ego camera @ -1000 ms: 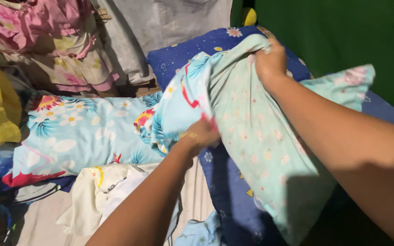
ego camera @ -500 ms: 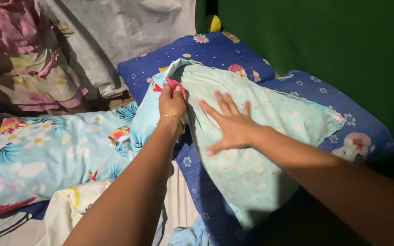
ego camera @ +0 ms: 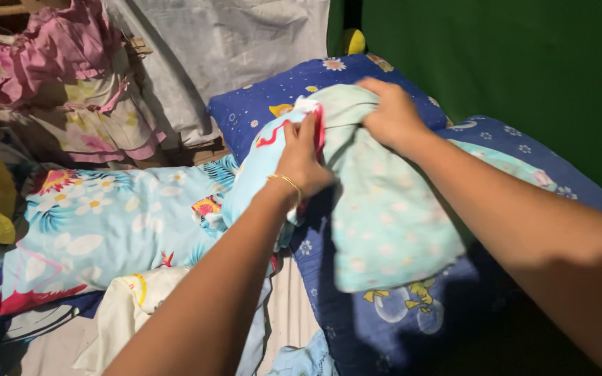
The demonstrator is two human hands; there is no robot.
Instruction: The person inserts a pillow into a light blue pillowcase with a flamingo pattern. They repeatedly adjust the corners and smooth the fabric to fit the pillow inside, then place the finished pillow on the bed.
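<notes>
Soft matt cotton pillowcase point(ego camera: 384, 209)

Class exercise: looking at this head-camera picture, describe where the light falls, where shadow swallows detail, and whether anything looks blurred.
Head view: light falls on the pale mint spotted pillowcase and both gripping hands, left hand and right hand; the lower right corner sinks into deep shadow over the dark blue floral pillow; the right forearm looks soft, close to the lens; the green wall is dim and even.

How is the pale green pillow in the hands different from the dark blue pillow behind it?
The pale green pillow is mint with tiny pale flowers, while the dark blue pillow is navy with white daisies. The green one is gripped at its top by the left hand and right hand; the blue one lies untouched behind. Both are soft, flower-printed bed pillows.
</notes>
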